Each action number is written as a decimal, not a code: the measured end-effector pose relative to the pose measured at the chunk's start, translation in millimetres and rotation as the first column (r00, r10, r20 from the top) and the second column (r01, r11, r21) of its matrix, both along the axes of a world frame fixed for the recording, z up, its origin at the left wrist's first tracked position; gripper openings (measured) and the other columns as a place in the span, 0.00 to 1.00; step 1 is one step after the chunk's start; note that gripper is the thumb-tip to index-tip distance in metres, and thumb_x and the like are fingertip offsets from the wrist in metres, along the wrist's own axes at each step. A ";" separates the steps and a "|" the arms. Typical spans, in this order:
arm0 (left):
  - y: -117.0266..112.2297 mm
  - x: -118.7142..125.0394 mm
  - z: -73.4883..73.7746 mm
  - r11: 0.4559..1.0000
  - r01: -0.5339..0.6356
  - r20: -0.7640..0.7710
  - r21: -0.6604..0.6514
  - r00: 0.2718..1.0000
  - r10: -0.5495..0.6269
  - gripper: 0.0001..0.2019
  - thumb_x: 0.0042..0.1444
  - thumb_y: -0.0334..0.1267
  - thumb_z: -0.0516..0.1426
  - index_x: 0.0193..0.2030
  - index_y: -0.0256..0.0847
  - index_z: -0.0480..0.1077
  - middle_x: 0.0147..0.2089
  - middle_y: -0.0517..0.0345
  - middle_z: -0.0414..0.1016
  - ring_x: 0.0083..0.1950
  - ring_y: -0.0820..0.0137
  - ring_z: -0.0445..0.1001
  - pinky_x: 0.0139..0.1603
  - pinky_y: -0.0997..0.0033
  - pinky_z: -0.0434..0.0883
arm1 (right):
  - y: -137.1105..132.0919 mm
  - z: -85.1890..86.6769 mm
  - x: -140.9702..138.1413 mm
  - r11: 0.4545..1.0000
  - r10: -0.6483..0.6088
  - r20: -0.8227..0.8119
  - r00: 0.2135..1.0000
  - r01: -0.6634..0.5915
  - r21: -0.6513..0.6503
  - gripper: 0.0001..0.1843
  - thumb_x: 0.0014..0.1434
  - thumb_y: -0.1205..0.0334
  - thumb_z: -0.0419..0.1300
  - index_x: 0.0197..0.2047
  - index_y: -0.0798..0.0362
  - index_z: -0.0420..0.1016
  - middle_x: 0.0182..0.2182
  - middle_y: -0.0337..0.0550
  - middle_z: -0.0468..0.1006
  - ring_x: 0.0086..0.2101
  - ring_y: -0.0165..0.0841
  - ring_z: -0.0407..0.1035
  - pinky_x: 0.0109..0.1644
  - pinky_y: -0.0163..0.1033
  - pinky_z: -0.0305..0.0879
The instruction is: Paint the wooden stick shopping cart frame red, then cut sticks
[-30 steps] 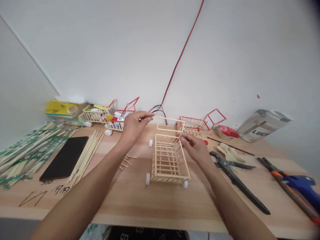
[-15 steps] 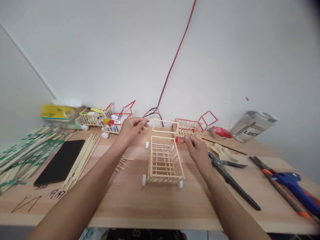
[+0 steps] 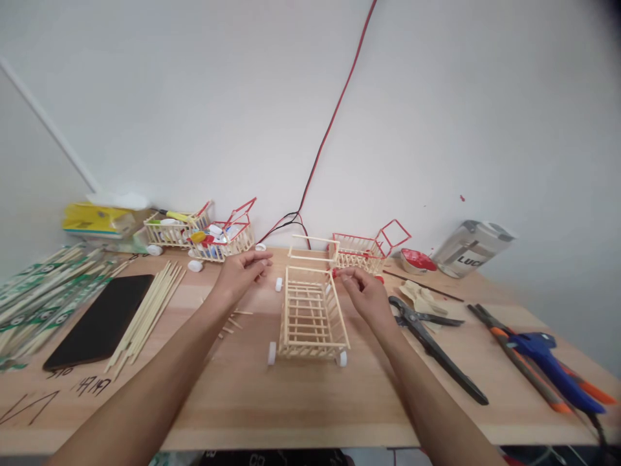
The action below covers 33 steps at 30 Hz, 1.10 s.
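A small cart of bare wooden sticks (image 3: 310, 315) with white wheels stands on the wooden table (image 3: 291, 401) in front of me. My right hand (image 3: 363, 294) pinches the far right upper corner of the cart, fingers closed on its rail. My left hand (image 3: 241, 272) hovers left of the cart's far end, fingers loosely curled and apart, holding nothing I can see. A stick handle frame (image 3: 313, 248) rises at the cart's far end.
Red-trimmed stick carts (image 3: 361, 249) (image 3: 226, 236) stand by the wall. Loose sticks (image 3: 145, 314), a black phone (image 3: 99, 320) and wrapped chopsticks (image 3: 39, 291) lie left. Black shears (image 3: 434, 346), a blue glue gun (image 3: 553, 362), a red paint lid (image 3: 417, 261) and a tin (image 3: 470, 246) lie right.
My left hand has dropped from a raised pinch down toward the table beside the cart. The right hand stays on the cart's far right corner. The view shifted slightly.
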<state>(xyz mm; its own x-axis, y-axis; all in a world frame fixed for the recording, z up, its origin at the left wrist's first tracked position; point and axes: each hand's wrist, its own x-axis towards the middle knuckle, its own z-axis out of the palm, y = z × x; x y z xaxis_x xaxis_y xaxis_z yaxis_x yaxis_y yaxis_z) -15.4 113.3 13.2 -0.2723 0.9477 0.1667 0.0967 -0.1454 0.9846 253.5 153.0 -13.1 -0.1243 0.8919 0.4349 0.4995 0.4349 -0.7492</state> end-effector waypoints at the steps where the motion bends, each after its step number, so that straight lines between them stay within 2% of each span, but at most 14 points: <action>1: 0.3 0.2 -0.9 1.000 0.006 0.015 0.004 1.000 -0.006 0.20 0.44 0.41 0.64 0.44 0.32 0.78 0.36 0.51 0.80 0.26 0.77 0.66 0.30 0.74 0.65 | 0.5 -0.3 0.2 1.000 -0.003 0.015 1.000 0.003 -0.005 0.14 0.57 0.56 0.55 0.40 0.53 0.79 0.20 0.34 0.66 0.23 0.30 0.59 0.30 0.35 0.55; 3: 0.3 0.8 -1.7 1.000 0.013 0.035 0.012 0.999 -0.014 0.20 0.44 0.42 0.64 0.43 0.33 0.78 0.36 0.51 0.80 0.27 0.77 0.67 0.30 0.74 0.65 | 1.4 -0.9 0.6 1.000 -0.016 0.029 0.999 0.016 -0.001 0.16 0.55 0.60 0.55 0.43 0.53 0.78 0.20 0.33 0.63 0.23 0.30 0.58 0.29 0.35 0.54; 5: -0.4 2.0 -1.6 1.000 0.014 0.048 0.019 0.999 -0.015 0.20 0.44 0.42 0.64 0.44 0.33 0.78 0.37 0.52 0.80 0.28 0.76 0.68 0.31 0.74 0.66 | 2.2 -1.8 1.6 0.999 -0.034 0.017 0.999 0.034 0.010 0.16 0.53 0.61 0.54 0.43 0.53 0.78 0.22 0.34 0.64 0.25 0.30 0.59 0.30 0.35 0.55; 13: -3.0 7.5 -1.9 1.000 0.023 0.086 0.018 0.996 -0.025 0.17 0.45 0.39 0.63 0.42 0.34 0.79 0.37 0.51 0.80 0.28 0.76 0.69 0.31 0.74 0.66 | 6.6 -6.7 7.4 0.998 -0.061 -0.068 0.996 0.061 -0.006 0.11 0.49 0.64 0.54 0.36 0.53 0.74 0.26 0.36 0.68 0.26 0.30 0.61 0.31 0.35 0.56; 16: -3.0 7.6 -2.4 1.000 0.022 0.098 0.017 0.995 -0.024 0.17 0.45 0.38 0.63 0.43 0.34 0.79 0.37 0.51 0.80 0.28 0.77 0.69 0.31 0.75 0.67 | 5.9 -4.5 7.8 0.998 -0.064 -0.092 0.994 0.065 0.011 0.12 0.48 0.64 0.54 0.36 0.53 0.73 0.27 0.37 0.69 0.26 0.29 0.61 0.32 0.36 0.56; 20: -2.5 7.3 -3.4 0.999 0.023 0.099 0.032 0.995 -0.026 0.16 0.45 0.38 0.63 0.42 0.33 0.79 0.36 0.52 0.80 0.27 0.77 0.69 0.31 0.74 0.67 | 1.8 2.0 7.0 0.994 -0.094 -0.094 0.991 0.098 0.040 0.13 0.48 0.63 0.53 0.36 0.53 0.74 0.25 0.35 0.65 0.26 0.29 0.60 0.32 0.36 0.56; 25: -2.8 7.3 -3.5 0.999 0.022 0.121 0.035 0.992 -0.026 0.17 0.45 0.37 0.63 0.42 0.33 0.78 0.36 0.51 0.80 0.28 0.77 0.69 0.31 0.75 0.66 | -2.0 7.4 8.3 0.988 -0.123 -0.140 0.983 0.134 0.074 0.14 0.49 0.63 0.53 0.38 0.53 0.75 0.25 0.34 0.62 0.26 0.29 0.58 0.31 0.35 0.55; 30: -2.2 6.7 -4.3 0.999 0.018 0.118 0.030 0.993 -0.021 0.16 0.46 0.37 0.62 0.42 0.33 0.78 0.36 0.51 0.80 0.27 0.77 0.68 0.30 0.75 0.66 | -3.1 6.6 14.9 0.983 -0.174 -0.078 0.982 0.178 0.053 0.16 0.55 0.62 0.52 0.43 0.52 0.75 0.21 0.33 0.62 0.23 0.29 0.56 0.28 0.35 0.52; 33: -1.8 6.9 -5.6 0.999 0.020 0.129 0.028 0.991 -0.023 0.16 0.46 0.37 0.62 0.43 0.33 0.78 0.36 0.51 0.80 0.27 0.77 0.69 0.30 0.75 0.66 | -3.4 6.4 16.0 0.987 -0.153 -0.026 0.988 0.154 0.050 0.16 0.59 0.58 0.51 0.46 0.51 0.75 0.20 0.33 0.65 0.22 0.30 0.58 0.28 0.35 0.54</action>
